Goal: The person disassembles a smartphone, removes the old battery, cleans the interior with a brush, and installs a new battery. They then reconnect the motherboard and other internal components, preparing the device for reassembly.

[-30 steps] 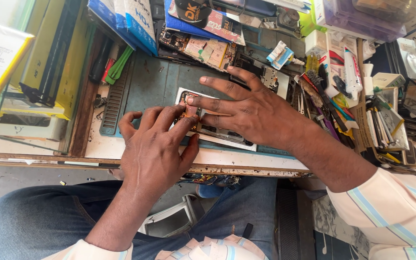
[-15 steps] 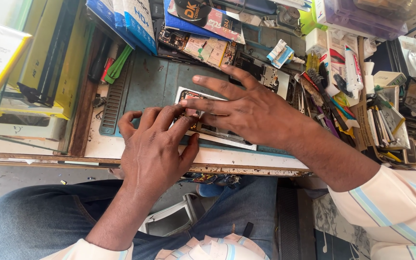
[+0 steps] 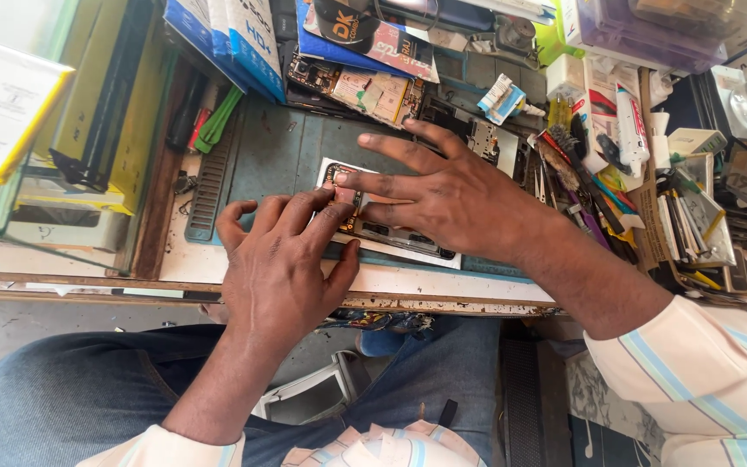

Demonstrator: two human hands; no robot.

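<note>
An opened phone (image 3: 395, 235) with its inner parts showing lies flat on a blue-green work mat (image 3: 283, 156) at the bench's front edge. My right hand (image 3: 443, 195) rests over it, fingers spread, index and middle fingertips pressing its upper left corner. My left hand (image 3: 283, 268) comes from below, its fingertips bunched on the same corner beside the right index finger. Whether a small part sits between the fingertips is hidden.
Blue boxes and printed packets (image 3: 235, 35) crowd the back of the bench. Tools, brushes and tubes (image 3: 598, 138) pile up at right. A yellow-edged glass case (image 3: 54, 130) stands at left. A green tool (image 3: 218, 121) lies by the mat. My knees in jeans (image 3: 88, 389) are below the bench edge.
Both hands stay on the phone's upper left corner; the fingertips shifted only slightly.
</note>
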